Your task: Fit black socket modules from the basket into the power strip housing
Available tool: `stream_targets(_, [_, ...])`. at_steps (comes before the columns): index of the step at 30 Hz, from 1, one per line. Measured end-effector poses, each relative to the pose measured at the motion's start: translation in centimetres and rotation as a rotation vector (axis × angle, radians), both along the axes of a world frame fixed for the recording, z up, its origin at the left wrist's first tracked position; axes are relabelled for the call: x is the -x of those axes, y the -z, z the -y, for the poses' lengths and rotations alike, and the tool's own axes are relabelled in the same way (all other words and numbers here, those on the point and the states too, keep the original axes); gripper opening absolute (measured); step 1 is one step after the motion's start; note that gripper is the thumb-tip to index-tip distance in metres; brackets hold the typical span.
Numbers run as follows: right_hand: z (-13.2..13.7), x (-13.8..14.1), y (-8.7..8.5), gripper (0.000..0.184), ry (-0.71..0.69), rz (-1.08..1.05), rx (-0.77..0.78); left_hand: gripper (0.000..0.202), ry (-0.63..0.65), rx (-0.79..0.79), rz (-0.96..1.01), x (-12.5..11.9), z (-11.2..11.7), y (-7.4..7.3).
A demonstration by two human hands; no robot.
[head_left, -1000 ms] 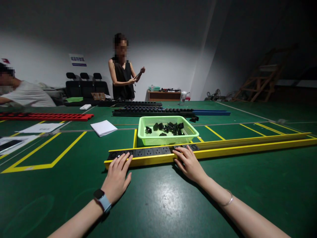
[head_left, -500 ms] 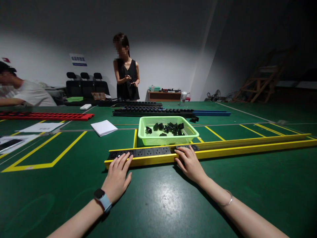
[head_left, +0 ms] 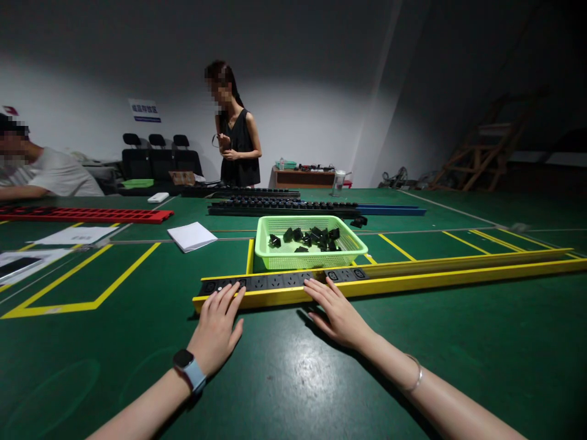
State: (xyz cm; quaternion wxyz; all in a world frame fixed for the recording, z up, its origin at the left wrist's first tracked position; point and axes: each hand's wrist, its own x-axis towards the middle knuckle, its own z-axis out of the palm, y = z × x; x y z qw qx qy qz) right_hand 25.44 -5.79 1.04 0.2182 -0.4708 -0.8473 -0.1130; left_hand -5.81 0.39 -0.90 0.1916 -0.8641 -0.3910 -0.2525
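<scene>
A long yellow channel rail (head_left: 413, 278) lies across the green table in front of me. Black power socket modules (head_left: 276, 281) sit in a row inside its left part. My left hand (head_left: 215, 330) rests with outstretched fingers on the rail's left end, fingertips over the sockets there. Farther right, my right hand (head_left: 337, 311) has its fingers spread over the near edge of the rail, fingertips at the row of modules. Neither hand grips anything that I can see. Just behind the rail stands a light green plastic basket (head_left: 312, 261) with several loose black modules (head_left: 316, 235) in it.
Behind the basket lie black rails (head_left: 279, 208) with modules and a blue rail (head_left: 394, 209). A red rail (head_left: 87, 215), white booklet (head_left: 192, 236) and phone (head_left: 19, 266) are at left. One person (head_left: 238, 140) stands across the table; another (head_left: 59, 171) is at far left.
My right hand has slid left along the rail, uncovering socket modules to its right. My left hand stays put. The standing person has turned and raised a hand.
</scene>
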Motion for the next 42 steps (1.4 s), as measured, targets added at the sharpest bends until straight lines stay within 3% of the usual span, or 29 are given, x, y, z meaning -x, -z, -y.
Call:
stream_targets(17, [-0.6,-0.4,0.4,0.045,0.043,-0.059,-0.055,0.056,0.006,0.014,0.002,0.0,0.1,-0.1])
stream_targets(42, [-1.2,-1.1,1.1,0.043,0.23,-0.049,-0.156,0.057,0.013,0.024,0.021,0.1,0.0,0.0])
